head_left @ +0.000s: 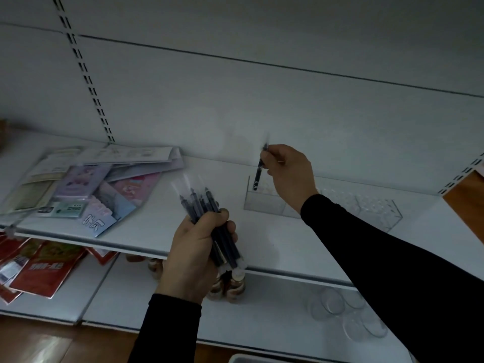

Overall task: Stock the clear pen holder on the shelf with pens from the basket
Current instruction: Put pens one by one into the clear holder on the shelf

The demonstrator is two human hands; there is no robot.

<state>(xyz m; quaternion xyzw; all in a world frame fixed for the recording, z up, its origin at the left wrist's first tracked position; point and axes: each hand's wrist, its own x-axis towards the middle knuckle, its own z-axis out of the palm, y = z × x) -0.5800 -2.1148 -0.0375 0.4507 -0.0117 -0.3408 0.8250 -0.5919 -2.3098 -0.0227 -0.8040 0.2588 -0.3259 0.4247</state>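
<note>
A clear pen holder [264, 203] with several compartments stands on the white shelf [288, 239], right of centre. My right hand [289, 174] pinches a single dark pen [258, 172] upright, with its lower end inside the holder's far left compartment. In front of the shelf edge, my left hand [199, 247] grips a bundle of dark pens [209, 221] with clear caps pointing up. The basket is barely visible; a white rim [248, 358] shows at the bottom edge.
A loose pile of stationery packets [86, 184] lies on the shelf's left part. Below, the lower shelf carries red packets [39, 268], small bottles [227, 286] and clear round lids [340, 310]. A slotted upright [86, 77] runs up the back panel.
</note>
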